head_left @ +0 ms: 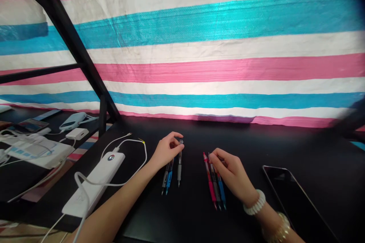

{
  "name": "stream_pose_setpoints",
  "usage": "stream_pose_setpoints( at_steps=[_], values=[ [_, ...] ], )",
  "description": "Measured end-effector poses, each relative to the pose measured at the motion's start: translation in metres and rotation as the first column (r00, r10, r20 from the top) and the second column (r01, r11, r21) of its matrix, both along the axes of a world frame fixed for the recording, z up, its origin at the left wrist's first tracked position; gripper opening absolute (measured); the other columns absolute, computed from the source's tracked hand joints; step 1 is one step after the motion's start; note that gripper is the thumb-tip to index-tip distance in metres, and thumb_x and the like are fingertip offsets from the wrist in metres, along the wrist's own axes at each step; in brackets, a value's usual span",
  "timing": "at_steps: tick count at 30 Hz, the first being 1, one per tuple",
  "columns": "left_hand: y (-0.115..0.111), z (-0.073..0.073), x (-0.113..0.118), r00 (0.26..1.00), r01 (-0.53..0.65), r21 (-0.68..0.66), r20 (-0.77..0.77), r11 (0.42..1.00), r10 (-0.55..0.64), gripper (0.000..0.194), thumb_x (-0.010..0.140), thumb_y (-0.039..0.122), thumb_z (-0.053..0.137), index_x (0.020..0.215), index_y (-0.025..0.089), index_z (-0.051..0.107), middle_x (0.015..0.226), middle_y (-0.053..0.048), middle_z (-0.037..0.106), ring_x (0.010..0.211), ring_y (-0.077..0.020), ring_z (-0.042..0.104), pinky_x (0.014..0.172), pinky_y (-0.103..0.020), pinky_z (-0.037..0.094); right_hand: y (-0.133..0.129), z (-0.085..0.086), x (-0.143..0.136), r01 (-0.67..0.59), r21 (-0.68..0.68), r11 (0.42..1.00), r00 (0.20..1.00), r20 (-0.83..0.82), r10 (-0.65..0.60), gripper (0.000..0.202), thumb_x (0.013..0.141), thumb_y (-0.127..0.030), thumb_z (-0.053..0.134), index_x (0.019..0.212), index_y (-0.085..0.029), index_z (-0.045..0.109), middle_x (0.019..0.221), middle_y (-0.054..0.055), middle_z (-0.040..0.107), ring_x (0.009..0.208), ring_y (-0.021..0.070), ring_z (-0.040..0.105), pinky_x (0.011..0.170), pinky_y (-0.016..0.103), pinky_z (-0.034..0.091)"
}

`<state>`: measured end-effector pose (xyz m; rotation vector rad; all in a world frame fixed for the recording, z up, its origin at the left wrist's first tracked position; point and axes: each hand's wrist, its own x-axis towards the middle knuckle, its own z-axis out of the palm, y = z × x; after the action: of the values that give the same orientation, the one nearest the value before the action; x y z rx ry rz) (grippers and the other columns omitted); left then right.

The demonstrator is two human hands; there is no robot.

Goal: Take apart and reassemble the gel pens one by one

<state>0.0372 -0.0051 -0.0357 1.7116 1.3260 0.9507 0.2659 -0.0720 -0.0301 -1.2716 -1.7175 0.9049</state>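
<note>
My left hand (167,150) pinches the top end of a clear pen with a grey grip (179,171), its tip pointing toward me. Just left of that pen, a grey pen (165,180) and a blue pen (169,178) lie side by side, their upper ends hidden behind the hand. My right hand (232,174) has thumb and finger closed at the upper end of a dark grey pen (215,186). A pink pen (210,182) lies along its left side and another blue pen (221,191) along its right, partly covered by my fingers.
A white power bank (95,186) with white cables lies on the black table (171,220) at left. A dark smartphone (296,201) lies at right. Further left, a power strip (37,150) and chargers cover another surface. A black frame bar (71,41) and striped sheeting (213,70) stand behind.
</note>
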Motion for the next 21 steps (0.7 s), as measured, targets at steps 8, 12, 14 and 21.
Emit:
stream_pose_setpoints(
  at_steps=[8,12,14,21],
  values=[
    [-0.0006,0.0007,-0.0042,0.907,0.092,0.149,-0.422,0.984,-0.021,0.025,0.073,0.019,0.062,0.098,0.021,0.063,0.082,0.000,0.066,0.077,-0.0198,0.057,0.071,-0.031,0.043,-0.0006,0.0027,-0.0010,0.005,-0.006,1.000,1.000,-0.002,-0.005,0.036,0.097,-0.041,0.045,0.068,-0.019,0.046,0.059,-0.005,0.038,0.053,0.0096,0.036,0.049,0.022,0.029],
    [-0.0007,0.0002,-0.0045,0.889,0.109,0.150,-0.458,0.983,-0.029,0.026,0.072,0.018,0.061,0.097,0.020,0.064,0.085,-0.003,0.066,0.084,-0.0225,0.058,0.076,-0.034,0.045,-0.0003,0.0023,-0.0011,0.005,0.004,1.000,1.000,-0.003,-0.005,0.036,0.097,-0.040,0.045,0.068,-0.019,0.047,0.059,-0.005,0.039,0.053,0.0095,0.036,0.049,0.022,0.028],
    [-0.0008,-0.0005,-0.0048,0.884,0.111,0.158,-0.467,0.981,-0.025,0.025,0.071,0.017,0.061,0.096,0.020,0.065,0.089,-0.004,0.065,0.089,-0.0241,0.057,0.080,-0.036,0.045,0.0004,0.0021,-0.0013,0.003,0.005,1.000,1.000,-0.006,-0.003,0.035,0.096,-0.040,0.045,0.068,-0.019,0.047,0.059,-0.005,0.038,0.053,0.0097,0.036,0.048,0.022,0.028],
    [-0.0017,-0.0022,-0.0074,0.868,0.144,0.161,-0.494,0.976,-0.046,0.034,0.065,0.010,0.058,0.097,0.019,0.067,0.099,-0.008,0.063,0.096,-0.0269,0.057,0.087,-0.041,0.047,0.0004,0.0030,-0.0013,0.006,0.002,1.000,1.000,-0.006,-0.006,0.035,0.096,-0.039,0.045,0.068,-0.019,0.047,0.058,-0.005,0.038,0.053,0.0103,0.037,0.048,0.023,0.029]
  ],
)
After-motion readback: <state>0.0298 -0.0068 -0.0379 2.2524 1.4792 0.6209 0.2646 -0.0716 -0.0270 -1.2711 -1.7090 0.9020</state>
